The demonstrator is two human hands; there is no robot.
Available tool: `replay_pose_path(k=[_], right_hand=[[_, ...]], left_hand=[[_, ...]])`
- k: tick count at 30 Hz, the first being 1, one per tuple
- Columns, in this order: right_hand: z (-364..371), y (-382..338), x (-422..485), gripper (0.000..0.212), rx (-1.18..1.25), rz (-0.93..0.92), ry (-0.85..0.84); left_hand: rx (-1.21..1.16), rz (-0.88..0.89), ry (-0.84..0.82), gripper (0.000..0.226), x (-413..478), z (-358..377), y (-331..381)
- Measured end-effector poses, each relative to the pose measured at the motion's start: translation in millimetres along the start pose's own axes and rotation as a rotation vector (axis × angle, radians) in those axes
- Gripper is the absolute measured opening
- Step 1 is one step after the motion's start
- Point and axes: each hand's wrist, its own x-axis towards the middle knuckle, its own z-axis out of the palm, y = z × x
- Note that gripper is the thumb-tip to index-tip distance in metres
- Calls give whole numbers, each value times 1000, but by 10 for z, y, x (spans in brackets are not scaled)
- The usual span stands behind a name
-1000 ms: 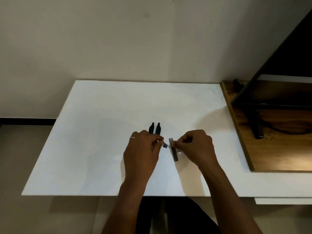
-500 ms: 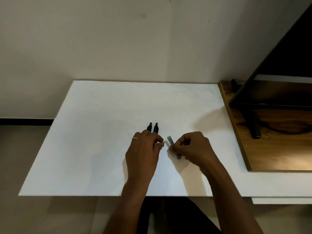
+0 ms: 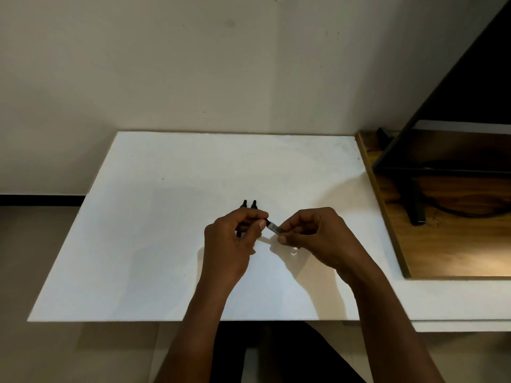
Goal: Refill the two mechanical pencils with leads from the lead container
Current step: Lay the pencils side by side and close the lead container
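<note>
Both hands [image 3: 276,236] pinch the lead container [image 3: 274,227]; no writing legible.

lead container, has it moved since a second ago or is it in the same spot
Yes. The lead container lay flat on the white board right of the two pencils; now the right hand holds it raised and tilted, its end meeting the left hand.

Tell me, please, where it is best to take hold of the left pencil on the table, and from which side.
Judging by its pose, grip the left pencil by its exposed far end, coming from above: the near part lies hidden under the left hand, and the second pencil lies close on its right.
</note>
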Motion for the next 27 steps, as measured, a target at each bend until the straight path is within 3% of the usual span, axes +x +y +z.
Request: replay_pose_path(k=[11, 27], right_hand=[[44, -19, 7, 12, 53, 12, -18], [172, -31, -11, 14, 188, 64, -6]], left_hand=[[-140, -100, -35, 11, 14, -19, -7], [-32, -50, -39, 20, 4, -10, 67]])
